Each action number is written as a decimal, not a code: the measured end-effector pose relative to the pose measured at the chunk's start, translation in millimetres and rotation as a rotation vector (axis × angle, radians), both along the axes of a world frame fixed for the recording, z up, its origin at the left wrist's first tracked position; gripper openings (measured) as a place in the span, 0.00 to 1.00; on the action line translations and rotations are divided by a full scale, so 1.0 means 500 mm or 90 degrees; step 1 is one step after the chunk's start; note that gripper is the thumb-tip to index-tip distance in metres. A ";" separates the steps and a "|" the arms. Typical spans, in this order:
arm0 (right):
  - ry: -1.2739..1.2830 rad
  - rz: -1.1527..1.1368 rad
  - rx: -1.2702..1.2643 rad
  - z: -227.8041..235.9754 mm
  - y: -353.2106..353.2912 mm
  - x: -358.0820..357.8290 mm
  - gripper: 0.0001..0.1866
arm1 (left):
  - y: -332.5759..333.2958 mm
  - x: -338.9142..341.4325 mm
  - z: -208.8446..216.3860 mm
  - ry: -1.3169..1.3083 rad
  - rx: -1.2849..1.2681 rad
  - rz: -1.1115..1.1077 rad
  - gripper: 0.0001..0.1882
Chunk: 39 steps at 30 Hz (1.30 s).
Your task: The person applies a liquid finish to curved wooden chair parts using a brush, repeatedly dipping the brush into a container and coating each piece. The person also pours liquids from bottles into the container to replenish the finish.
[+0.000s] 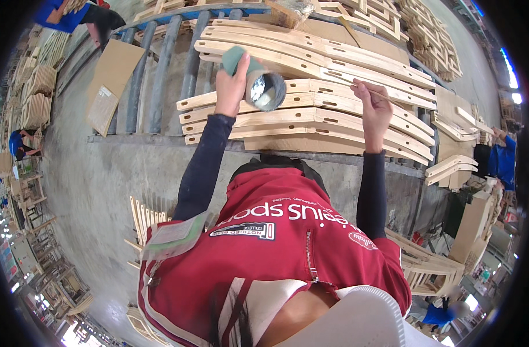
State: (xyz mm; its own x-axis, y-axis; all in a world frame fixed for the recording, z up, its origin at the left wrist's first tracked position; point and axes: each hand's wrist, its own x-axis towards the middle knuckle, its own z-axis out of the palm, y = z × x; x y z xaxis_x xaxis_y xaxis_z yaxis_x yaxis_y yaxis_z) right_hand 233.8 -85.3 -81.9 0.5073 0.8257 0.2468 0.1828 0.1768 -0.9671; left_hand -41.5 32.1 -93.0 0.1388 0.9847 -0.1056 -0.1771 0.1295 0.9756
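My left hand (232, 88) is wrapped round a small grey can (277, 91), tilted so that its whitish inside shows. A green pad-like piece (232, 59) is held in the same hand, against the can. My right hand (374, 113) is closed in a pinch on a thin stick (385, 100), above the wooden rails. Beneath both hands lie several pale, slightly bent wooden rails (281, 116) with slots cut near their ends and middles. More such rails (264, 39) lie just beyond them.
The rails rest on cardboard over a roller conveyor (167, 69). A cardboard sheet (117, 75) lies at its left. Stacked wooden frames (432, 40) stand at the far right. People in blue work at the right (501, 162), far left (23, 143) and upper left (73, 17).
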 end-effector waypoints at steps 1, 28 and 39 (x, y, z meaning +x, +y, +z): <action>0.007 0.008 -0.008 0.061 -0.011 -0.045 0.07 | 0.005 0.003 0.030 0.016 0.029 -0.008 0.21; -0.056 0.060 0.178 0.170 -0.048 -0.128 0.04 | 0.034 0.115 0.297 0.069 0.488 0.010 0.17; -0.008 0.049 0.194 0.142 -0.046 -0.143 0.05 | 0.030 0.135 0.298 0.022 0.451 0.015 0.17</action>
